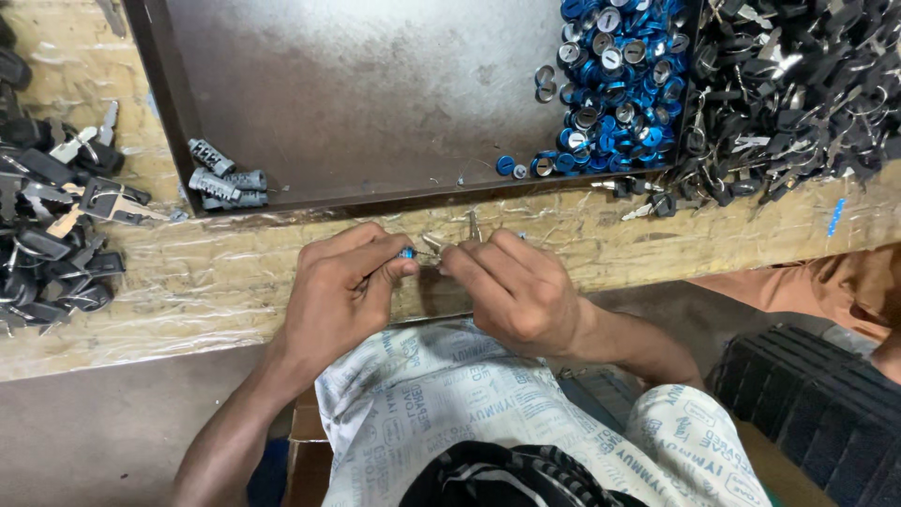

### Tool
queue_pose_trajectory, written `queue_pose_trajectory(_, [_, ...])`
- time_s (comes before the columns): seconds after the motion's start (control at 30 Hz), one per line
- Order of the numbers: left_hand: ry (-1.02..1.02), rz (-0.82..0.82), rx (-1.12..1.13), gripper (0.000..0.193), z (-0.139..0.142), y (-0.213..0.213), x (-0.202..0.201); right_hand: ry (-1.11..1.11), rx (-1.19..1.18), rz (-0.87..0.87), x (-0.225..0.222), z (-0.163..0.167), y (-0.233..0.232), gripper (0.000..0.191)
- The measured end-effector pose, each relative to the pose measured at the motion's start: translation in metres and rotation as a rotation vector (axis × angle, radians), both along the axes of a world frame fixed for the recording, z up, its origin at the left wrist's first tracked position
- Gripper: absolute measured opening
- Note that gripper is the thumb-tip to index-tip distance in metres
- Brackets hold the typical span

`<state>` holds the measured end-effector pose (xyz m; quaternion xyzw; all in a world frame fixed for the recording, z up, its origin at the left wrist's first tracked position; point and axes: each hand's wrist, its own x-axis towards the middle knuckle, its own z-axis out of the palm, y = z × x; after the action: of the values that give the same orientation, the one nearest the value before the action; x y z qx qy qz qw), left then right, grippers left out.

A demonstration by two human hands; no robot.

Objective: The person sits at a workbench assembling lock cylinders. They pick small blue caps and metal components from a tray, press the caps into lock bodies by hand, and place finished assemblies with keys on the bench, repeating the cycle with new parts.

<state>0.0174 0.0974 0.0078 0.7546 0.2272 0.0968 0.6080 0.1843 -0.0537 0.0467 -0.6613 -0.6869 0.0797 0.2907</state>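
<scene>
Between the two hands, just above the near edge of the bench, sits a small blue ring (406, 253), pinched at the fingertips of the left hand (343, 291). Only a sliver of its bright blue rim shows; the rest is hidden by the thumb and forefinger, which are closed tight on it. Touching it from the right is a thin silvery metal part (434, 247), held by the right hand (516, 291), whose thumb and forefinger are likewise closed; a short metal blade stands up just behind those fingers. The exact shape of the metal part is too small to tell.

The hands hover over the bench (225, 272), a wooden board wrapped in clear film. Beyond it lies a dark metal tray (357, 103). A few grey lock cylinders (225, 183) lie in the tray's near left corner, and a heap of blue rings (610, 84) fills its right side. Black-headed keys (798, 94) are piled far right, with more keys (56, 216) at the left.
</scene>
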Motion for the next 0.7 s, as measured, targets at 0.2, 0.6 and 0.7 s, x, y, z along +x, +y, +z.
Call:
queue_pose_trajectory(0.2, [-0.009,-0.044,-0.129,0.019,-0.012,0.007,0.002,0.110,0.024,-0.003,0.002,-0.007,0.002,0.045])
queue_pose_trajectory(0.6, [-0.121,0.193,0.304,0.024,-0.026,-0.042,0.007,0.343,-0.060,-0.086,-0.002,-0.032,0.017,0.034])
queue_pose_trajectory(0.7, [-0.051,0.180,0.353,0.024,-0.023,-0.042,0.012,0.333,-0.169,-0.014,0.011,-0.025,0.020,0.033])
